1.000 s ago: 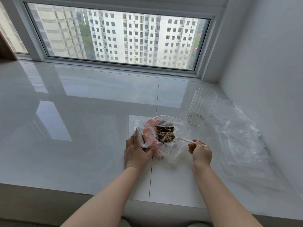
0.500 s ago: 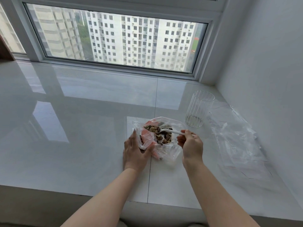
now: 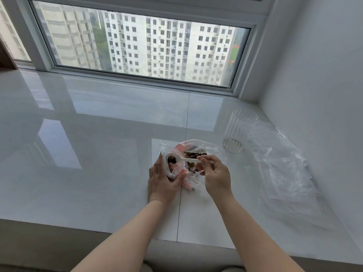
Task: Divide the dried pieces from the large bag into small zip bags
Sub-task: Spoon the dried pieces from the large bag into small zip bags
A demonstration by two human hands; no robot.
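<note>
— While your left hand grips the small zip bag at its mouth, where's the scoop?

— Your right hand pinches the white spoon; its loaded bowl sits right over that mouth, the grip tight on the handle.

— And the rest?

— Most dried pieces lie in the large bag on the surface, touching the small one. A few show in the small bag, so you're early, I'd judge. Clear bags wait beside the ribbed glass, seemingly unfilled.
</note>
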